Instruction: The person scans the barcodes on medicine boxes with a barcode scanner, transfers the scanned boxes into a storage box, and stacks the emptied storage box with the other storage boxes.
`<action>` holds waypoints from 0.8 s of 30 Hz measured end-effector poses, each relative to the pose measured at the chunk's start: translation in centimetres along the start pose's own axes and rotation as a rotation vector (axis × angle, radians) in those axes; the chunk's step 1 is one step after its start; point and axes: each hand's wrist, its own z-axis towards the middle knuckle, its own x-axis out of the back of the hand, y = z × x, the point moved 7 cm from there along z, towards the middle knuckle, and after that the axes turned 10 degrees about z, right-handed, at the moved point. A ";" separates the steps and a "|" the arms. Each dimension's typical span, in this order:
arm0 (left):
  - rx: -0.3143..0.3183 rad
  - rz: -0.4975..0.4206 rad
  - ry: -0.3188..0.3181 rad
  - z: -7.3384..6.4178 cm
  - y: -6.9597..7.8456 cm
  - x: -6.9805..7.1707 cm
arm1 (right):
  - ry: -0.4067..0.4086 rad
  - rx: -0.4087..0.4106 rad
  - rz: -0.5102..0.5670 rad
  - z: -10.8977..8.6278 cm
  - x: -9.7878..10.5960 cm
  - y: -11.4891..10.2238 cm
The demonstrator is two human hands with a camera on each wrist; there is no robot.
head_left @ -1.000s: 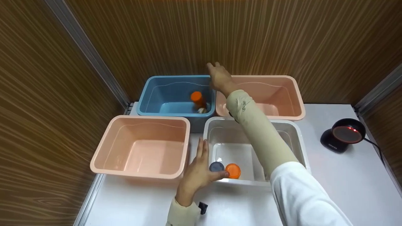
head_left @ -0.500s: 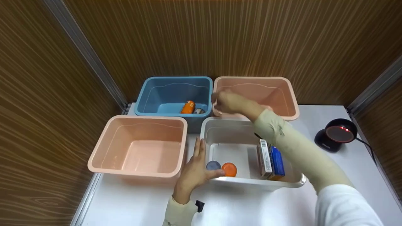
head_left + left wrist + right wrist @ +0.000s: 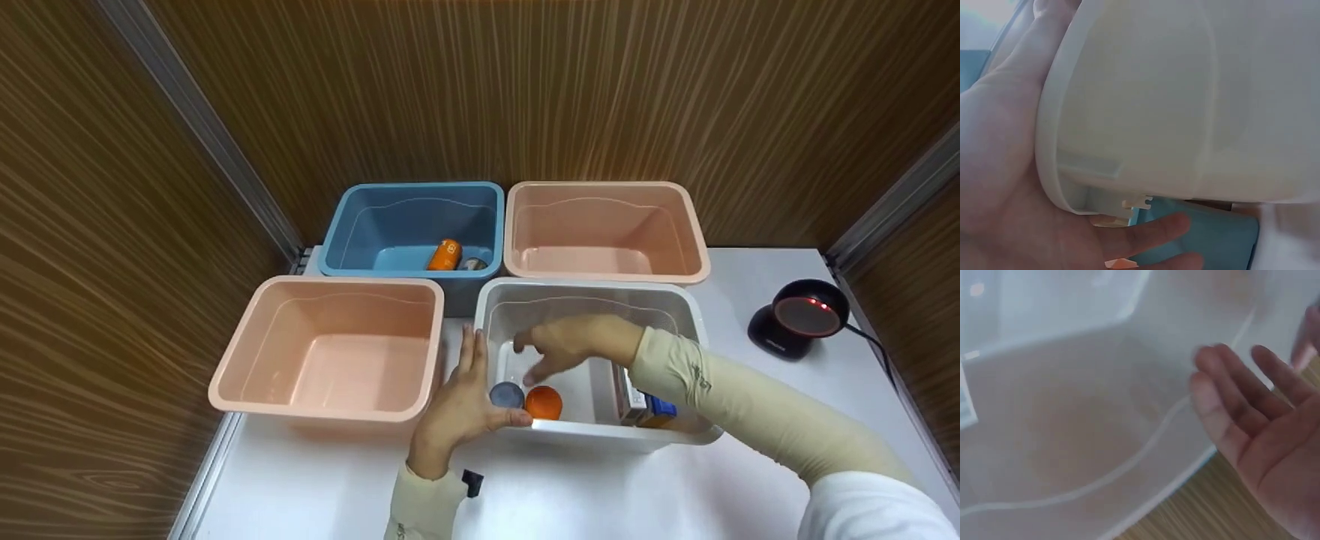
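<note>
My left hand rests at the near left corner of the white bin, fingers straight along its left side and thumb on the front rim. In the left wrist view the bin's outer wall lies against the palm. Over the inside of this bin reaches my right hand, its relaxed fingers holding nothing. Just below its thumb are a round orange-topped item and a round grey-topped item, side by side at the front left. Upright boxes, one white and one blue, stand at the right, partly hidden by the right forearm.
Behind stands a blue bin with an orange can and a smaller metal-ended can. Two peach bins flank it, one at the back right and one at the front left. A black corded device sits at the right.
My right hand has come back from the blue bin's right edge into the white bin. The orange can has tipped over in the blue bin. The left hand stays on the white bin's corner.
</note>
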 end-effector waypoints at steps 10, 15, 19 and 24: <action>0.013 -0.005 -0.014 0.1 0.0 -0.1 | -0.143 -0.138 -0.051 0.3 -4.8 2.1; 0.019 -0.026 -0.016 0.1 0.1 -0.2 | -0.158 -0.134 -0.022 0.2 -5.8 2.5; 0.033 -0.049 -0.017 0.0 0.0 -0.1 | -0.150 -0.177 -0.044 -0.2 -5.5 2.7; 0.042 -0.051 -0.017 0.0 -0.1 -0.1 | -0.185 -0.309 -0.162 -0.7 -5.5 3.5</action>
